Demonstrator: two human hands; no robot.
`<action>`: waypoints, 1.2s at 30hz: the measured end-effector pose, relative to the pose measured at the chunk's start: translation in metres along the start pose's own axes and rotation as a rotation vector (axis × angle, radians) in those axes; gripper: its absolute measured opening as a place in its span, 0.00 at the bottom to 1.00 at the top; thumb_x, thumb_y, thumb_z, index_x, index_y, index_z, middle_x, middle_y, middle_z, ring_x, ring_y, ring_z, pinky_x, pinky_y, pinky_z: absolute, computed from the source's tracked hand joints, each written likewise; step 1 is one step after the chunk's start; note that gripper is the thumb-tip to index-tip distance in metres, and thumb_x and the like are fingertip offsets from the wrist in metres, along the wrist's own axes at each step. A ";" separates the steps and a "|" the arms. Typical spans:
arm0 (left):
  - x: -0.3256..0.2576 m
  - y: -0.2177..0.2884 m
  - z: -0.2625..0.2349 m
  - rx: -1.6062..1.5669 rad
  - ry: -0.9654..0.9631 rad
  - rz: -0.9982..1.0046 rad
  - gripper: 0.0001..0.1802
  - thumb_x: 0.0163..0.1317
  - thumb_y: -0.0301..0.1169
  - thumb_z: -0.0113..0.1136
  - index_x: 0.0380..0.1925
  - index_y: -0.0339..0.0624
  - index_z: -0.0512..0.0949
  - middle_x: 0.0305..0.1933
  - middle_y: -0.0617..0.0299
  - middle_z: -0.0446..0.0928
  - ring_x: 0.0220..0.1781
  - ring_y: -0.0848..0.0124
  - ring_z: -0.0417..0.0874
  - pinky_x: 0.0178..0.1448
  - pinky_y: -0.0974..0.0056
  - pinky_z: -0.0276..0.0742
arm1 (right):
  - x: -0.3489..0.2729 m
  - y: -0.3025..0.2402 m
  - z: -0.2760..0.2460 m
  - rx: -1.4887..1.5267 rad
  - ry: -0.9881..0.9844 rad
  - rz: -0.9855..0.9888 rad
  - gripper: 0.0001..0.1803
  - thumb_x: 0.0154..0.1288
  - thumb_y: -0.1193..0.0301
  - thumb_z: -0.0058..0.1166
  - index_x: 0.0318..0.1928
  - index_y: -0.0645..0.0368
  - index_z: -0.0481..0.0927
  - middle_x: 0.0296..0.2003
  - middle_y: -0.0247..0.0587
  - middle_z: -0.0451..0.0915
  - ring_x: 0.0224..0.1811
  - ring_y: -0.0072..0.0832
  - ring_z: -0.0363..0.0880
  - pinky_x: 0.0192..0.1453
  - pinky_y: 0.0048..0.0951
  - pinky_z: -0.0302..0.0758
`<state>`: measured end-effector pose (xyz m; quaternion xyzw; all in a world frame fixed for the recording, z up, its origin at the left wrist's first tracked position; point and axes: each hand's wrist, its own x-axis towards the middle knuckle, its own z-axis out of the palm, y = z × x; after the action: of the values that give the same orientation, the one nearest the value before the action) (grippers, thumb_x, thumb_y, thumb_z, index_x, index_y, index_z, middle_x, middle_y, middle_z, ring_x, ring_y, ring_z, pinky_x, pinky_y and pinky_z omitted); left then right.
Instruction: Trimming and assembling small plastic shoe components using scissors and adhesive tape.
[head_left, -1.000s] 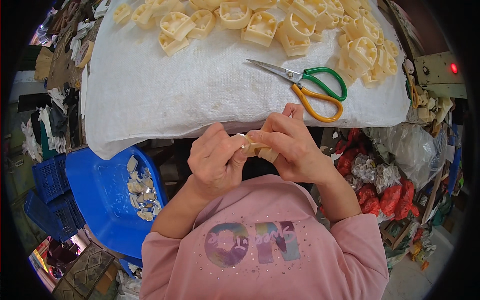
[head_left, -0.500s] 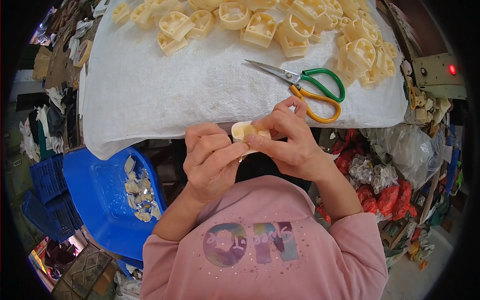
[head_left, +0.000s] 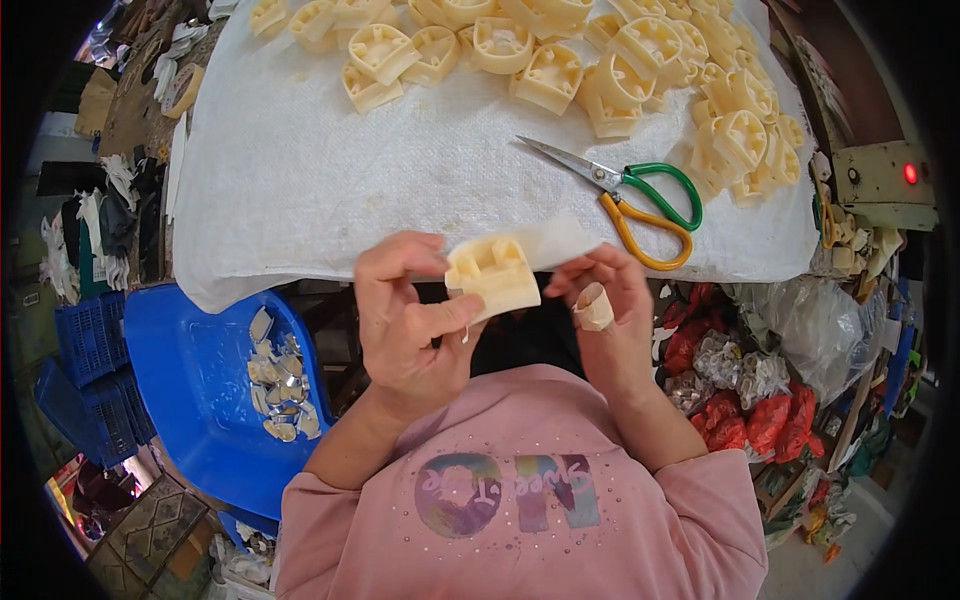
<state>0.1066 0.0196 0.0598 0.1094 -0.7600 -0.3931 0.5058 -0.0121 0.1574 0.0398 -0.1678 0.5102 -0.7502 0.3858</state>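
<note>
In my left hand (head_left: 415,325) is a cream moulded plastic piece (head_left: 505,285) with a curved outer wall and a hollowed, ribbed side, pinched between thumb and fingers in front of the table's near edge. My right hand (head_left: 615,310) is just to the right of the piece, apart from it. Its fingers are loosely bent, its thumb stands away from them, and a beige wrap (head_left: 594,310) surrounds the thumb. A smeared whitish streak runs from the piece toward the right fingertips; I cannot tell what it is. Scissors (head_left: 605,180) with green and orange handles lie partly opened beyond.
A white woven sheet (head_left: 330,190) covers the table; a heap of similar cream pieces (head_left: 550,75) lies along its far side. Left, a blue plastic tub (head_left: 185,370) holds shiny and cream scraps. Red and clear plastic bags (head_left: 760,400) are at right, below a box with a red light (head_left: 910,173).
My right hand has come off the cream piece and moved right and down. The left hand has turned the piece so its ribbed side shows. The whole view has shifted slightly.
</note>
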 end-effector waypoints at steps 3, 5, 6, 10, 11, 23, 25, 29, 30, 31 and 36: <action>-0.010 0.003 0.003 -0.205 -0.143 -0.043 0.15 0.46 0.12 0.63 0.33 0.36 0.72 0.42 0.46 0.75 0.40 0.52 0.79 0.43 0.56 0.78 | 0.000 -0.003 0.016 0.182 -0.018 -0.007 0.17 0.70 0.67 0.48 0.53 0.65 0.66 0.45 0.45 0.75 0.46 0.27 0.77 0.47 0.28 0.76; -0.015 0.005 0.002 -0.181 -0.203 -0.024 0.15 0.44 0.11 0.62 0.32 0.35 0.72 0.40 0.47 0.76 0.38 0.54 0.79 0.42 0.56 0.78 | 0.000 -0.003 0.005 0.092 -0.012 0.018 0.15 0.71 0.67 0.46 0.50 0.65 0.68 0.43 0.45 0.76 0.44 0.28 0.78 0.47 0.29 0.77; -0.015 0.005 0.003 -0.199 -0.210 -0.026 0.15 0.44 0.11 0.62 0.32 0.35 0.72 0.40 0.47 0.76 0.38 0.54 0.79 0.42 0.56 0.78 | 0.000 -0.004 -0.001 0.010 -0.022 0.050 0.13 0.71 0.67 0.44 0.48 0.66 0.70 0.41 0.45 0.77 0.43 0.29 0.79 0.47 0.30 0.79; -0.011 0.010 0.002 -0.012 -0.330 0.144 0.12 0.43 0.13 0.61 0.28 0.35 0.71 0.41 0.48 0.76 0.36 0.56 0.79 0.40 0.56 0.77 | 0.007 -0.015 -0.004 0.213 -0.022 0.185 0.13 0.71 0.66 0.45 0.43 0.65 0.72 0.38 0.43 0.78 0.42 0.31 0.80 0.48 0.34 0.81; -0.010 0.012 0.001 0.040 -0.380 0.187 0.11 0.43 0.15 0.61 0.27 0.35 0.71 0.41 0.48 0.76 0.36 0.56 0.78 0.40 0.56 0.77 | 0.007 -0.018 -0.003 0.215 -0.014 0.187 0.13 0.71 0.66 0.45 0.43 0.65 0.72 0.38 0.43 0.78 0.42 0.31 0.80 0.48 0.34 0.81; -0.029 -0.018 0.001 0.493 -0.704 0.004 0.08 0.42 0.24 0.61 0.22 0.39 0.71 0.30 0.56 0.71 0.25 0.63 0.70 0.26 0.60 0.59 | -0.016 -0.059 0.004 -0.260 -0.499 -0.308 0.07 0.66 0.73 0.47 0.40 0.64 0.73 0.26 0.39 0.82 0.30 0.25 0.82 0.46 0.29 0.77; -0.030 -0.004 0.010 0.382 -0.512 0.067 0.08 0.43 0.21 0.60 0.26 0.40 0.73 0.30 0.56 0.72 0.25 0.62 0.70 0.27 0.60 0.60 | 0.008 -0.077 0.019 -0.431 -0.404 -0.157 0.09 0.65 0.76 0.46 0.44 0.66 0.73 0.25 0.39 0.81 0.29 0.28 0.82 0.45 0.28 0.77; -0.026 -0.004 0.007 0.313 -0.388 0.044 0.15 0.36 0.15 0.61 0.26 0.38 0.71 0.32 0.55 0.73 0.25 0.62 0.69 0.27 0.60 0.61 | -0.006 -0.053 0.005 -0.091 -0.169 -0.264 0.16 0.62 0.79 0.52 0.50 0.68 0.71 0.47 0.44 0.77 0.52 0.29 0.77 0.57 0.32 0.72; -0.025 -0.001 0.003 0.310 -0.392 0.035 0.15 0.40 0.13 0.60 0.28 0.37 0.71 0.34 0.53 0.74 0.26 0.62 0.70 0.28 0.61 0.63 | -0.004 -0.044 -0.003 -0.126 -0.188 -0.173 0.21 0.59 0.78 0.57 0.53 0.67 0.70 0.54 0.44 0.71 0.57 0.30 0.72 0.62 0.34 0.68; -0.024 0.002 0.003 0.301 -0.395 0.030 0.15 0.44 0.11 0.59 0.31 0.37 0.71 0.35 0.51 0.75 0.27 0.62 0.70 0.30 0.62 0.65 | 0.002 -0.029 -0.007 -0.268 -0.218 -0.170 0.25 0.57 0.76 0.60 0.55 0.66 0.69 0.52 0.43 0.72 0.54 0.29 0.73 0.62 0.32 0.68; -0.026 0.006 0.005 0.252 -0.346 0.034 0.15 0.45 0.10 0.60 0.31 0.36 0.70 0.36 0.50 0.75 0.29 0.60 0.73 0.30 0.63 0.69 | 0.005 -0.001 -0.006 -0.444 -0.308 -0.183 0.17 0.62 0.77 0.51 0.52 0.62 0.74 0.42 0.41 0.77 0.43 0.25 0.76 0.47 0.26 0.73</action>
<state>0.1158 0.0405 0.0452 0.0898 -0.8803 -0.2994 0.3569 -0.0200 0.1573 0.0370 -0.4055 0.5800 -0.6174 0.3435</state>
